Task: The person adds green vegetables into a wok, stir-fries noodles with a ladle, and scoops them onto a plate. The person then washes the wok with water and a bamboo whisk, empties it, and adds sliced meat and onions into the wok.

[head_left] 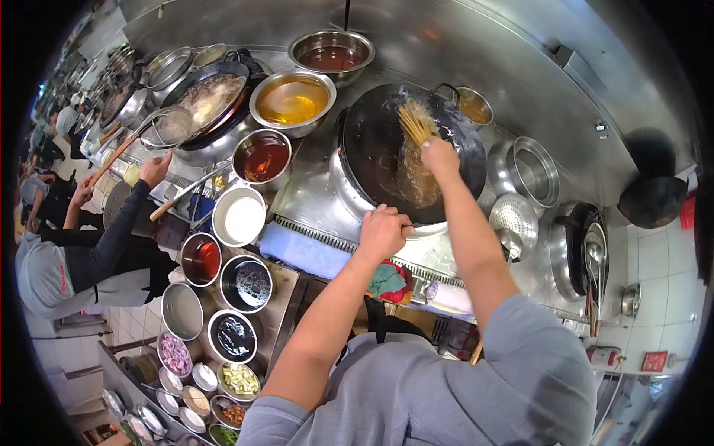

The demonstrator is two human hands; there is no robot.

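A large dark wok sits on the range in front of me, with brownish water pooled and splashing inside it. My right hand is closed around a bamboo wok brush, whose splayed bristles press on the far inner wall of the wok. At the near rim, my left hand has its fingers curled over the wok's edge; whether a handle lies under them is hidden. Below that hand lies a bunched green and red cloth.
Left of the wok stand bowls of yellow oil and red sauce. Seasoning pots fill the side counter. A perforated skimmer lies at right. At far left a co-worker holds a strainer at another wok.
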